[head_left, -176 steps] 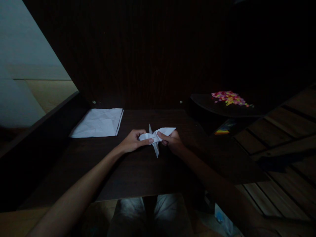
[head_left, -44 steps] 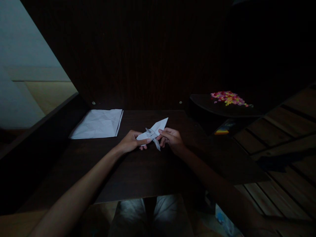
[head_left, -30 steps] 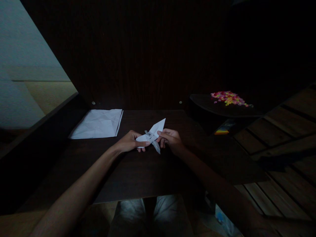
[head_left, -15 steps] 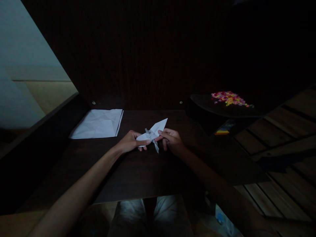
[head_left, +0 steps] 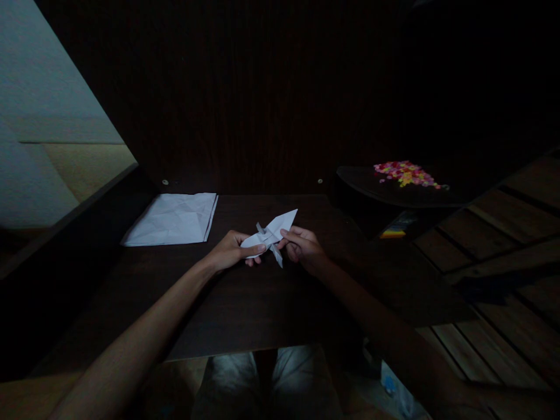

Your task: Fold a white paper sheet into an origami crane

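A white folded-paper crane [head_left: 279,226] is held between both hands above the dark desk [head_left: 245,315]. One pointed wing stretches up to the right, and two narrow points stick out from its middle, one towards the back and one towards me. My left hand [head_left: 234,251] pinches the left wing, thumb on top and fingers beneath. On the other side, my right hand [head_left: 304,246] grips the right wing near its base between thumb and fingers. The paper under the fingers is hidden.
Creased white paper sheets [head_left: 172,219] lie at the desk's back left, beside a low side board [head_left: 74,221]. A tall dark panel [head_left: 245,99] stands behind. At the right, a curved shelf [head_left: 359,181] bears a heap of small pink, red and yellow pieces [head_left: 405,173].
The crane has turned slightly between my hands, and its narrow points have shifted a little. My right fingers have curled in closer under the wing. Both hands keep their hold.
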Available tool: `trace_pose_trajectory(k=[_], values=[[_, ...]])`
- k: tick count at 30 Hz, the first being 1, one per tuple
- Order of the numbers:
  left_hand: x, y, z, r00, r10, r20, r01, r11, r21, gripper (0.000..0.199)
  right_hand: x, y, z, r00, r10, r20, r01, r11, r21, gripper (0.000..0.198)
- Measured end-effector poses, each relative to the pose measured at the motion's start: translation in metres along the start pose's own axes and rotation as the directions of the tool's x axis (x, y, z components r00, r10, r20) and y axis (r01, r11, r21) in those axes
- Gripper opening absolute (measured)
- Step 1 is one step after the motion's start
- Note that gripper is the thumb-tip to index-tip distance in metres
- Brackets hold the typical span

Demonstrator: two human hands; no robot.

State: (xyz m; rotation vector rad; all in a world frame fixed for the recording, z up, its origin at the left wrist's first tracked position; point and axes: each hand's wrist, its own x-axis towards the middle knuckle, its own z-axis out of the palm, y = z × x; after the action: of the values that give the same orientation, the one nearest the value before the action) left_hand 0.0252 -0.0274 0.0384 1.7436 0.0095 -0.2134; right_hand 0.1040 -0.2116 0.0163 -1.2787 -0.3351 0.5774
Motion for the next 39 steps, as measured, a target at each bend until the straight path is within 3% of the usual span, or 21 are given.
trace_pose_trajectory(k=[7,14,18,22,26,28,33,36,39], values=[[0.001,-0.005,-0.001,0.996,0.005,0.089,0.004,0.995,-0.097,0.031,0.0,-0.005,0.0,0.999,-0.023,-0.038,0.025,0.998,0.058,0.032],[0.003,-0.009,-0.001,0.995,-0.006,0.101,0.026,0.979,-0.203,0.03,0.002,-0.005,-0.001,0.996,-0.046,-0.07,0.039,0.994,-0.102,0.036],[0.004,-0.008,0.0,0.999,-0.021,0.026,0.028,0.953,-0.302,0.03,-0.002,-0.004,-0.003,0.964,-0.244,-0.106,0.219,0.954,-0.206,0.04],[0.005,-0.007,0.001,0.999,-0.034,-0.034,0.02,0.939,-0.344,0.032,-0.013,-0.004,-0.002,0.887,-0.462,0.014,0.425,0.803,-0.418,0.035],[0.006,-0.009,0.001,0.999,-0.029,-0.022,0.02,0.941,-0.338,0.032,-0.017,0.0,0.002,0.76,-0.636,0.137,0.531,0.484,-0.696,0.029],[0.006,-0.01,0.001,1.0,-0.024,-0.005,0.021,0.946,-0.324,0.031,-0.015,0.005,0.002,0.71,-0.677,0.193,0.566,0.386,-0.728,0.018],[0.006,-0.011,-0.003,0.998,-0.042,0.051,0.055,0.953,-0.297,0.03,-0.01,0.01,-0.002,0.613,-0.734,0.291,0.651,0.261,-0.713,0.016],[0.006,-0.011,-0.007,0.996,-0.063,0.064,0.079,0.955,-0.286,0.03,-0.012,0.008,-0.003,0.586,-0.726,0.359,0.662,0.174,-0.729,0.016],[0.007,-0.013,-0.01,0.997,-0.065,0.043,0.074,0.964,-0.256,0.03,-0.015,0.008,-0.004,0.6,-0.699,0.389,0.615,0.091,-0.784,0.017]])
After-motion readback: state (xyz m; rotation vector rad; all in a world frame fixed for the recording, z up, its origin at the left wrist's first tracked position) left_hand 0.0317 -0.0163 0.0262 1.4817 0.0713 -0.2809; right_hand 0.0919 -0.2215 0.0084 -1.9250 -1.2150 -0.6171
